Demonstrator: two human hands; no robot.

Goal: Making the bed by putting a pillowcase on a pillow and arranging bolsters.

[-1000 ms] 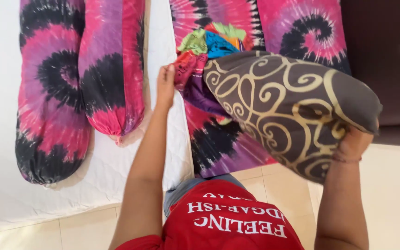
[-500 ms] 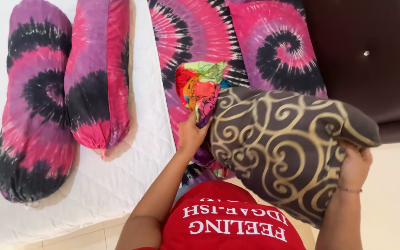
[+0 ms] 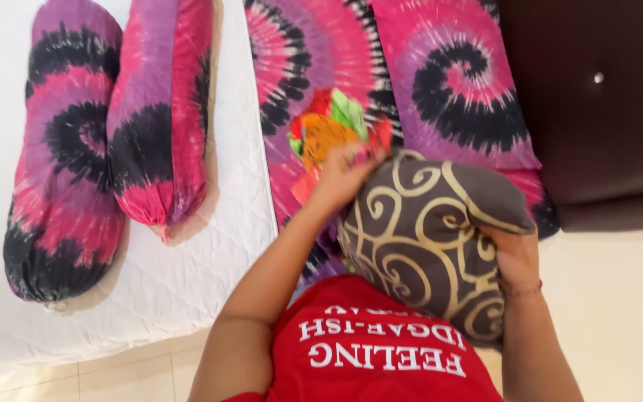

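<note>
White quilted mattress [image 3: 210,246] fills the left half of the frame, ending at a pale tiled floor [image 3: 113,372] along the bottom edge; a dark brown padded headboard [image 3: 597,112] occupies the upper right.

At centre right, I hold a dark grey cushion with a gold scroll pattern [image 3: 433,238] just above my red printed shirt [image 3: 381,350]. My right hand [image 3: 515,257] grips the cushion's right edge, fingers curled closed on the fabric. My left hand [image 3: 347,171] reaches to the cushion's upper left corner, fingers bent and closed there; whether they pinch the cushion cover or the cloth just behind it I cannot tell.

Directly above the left hand lies a small crumpled multicoloured cloth in orange, green and red [image 3: 329,130], touching the fingertips. It rests on a flat pink, purple and black tie-dye pillow [image 3: 299,67] at upper centre. A second tie-dye pillow with a black spiral [image 3: 455,89] lies just beside it to the right, against the headboard.

At the far left, two long tie-dye bolsters lie side by side and touching on the mattress: the outer bolster [image 3: 61,156] and the inner bolster [image 3: 161,112], both well apart from my hands.
</note>
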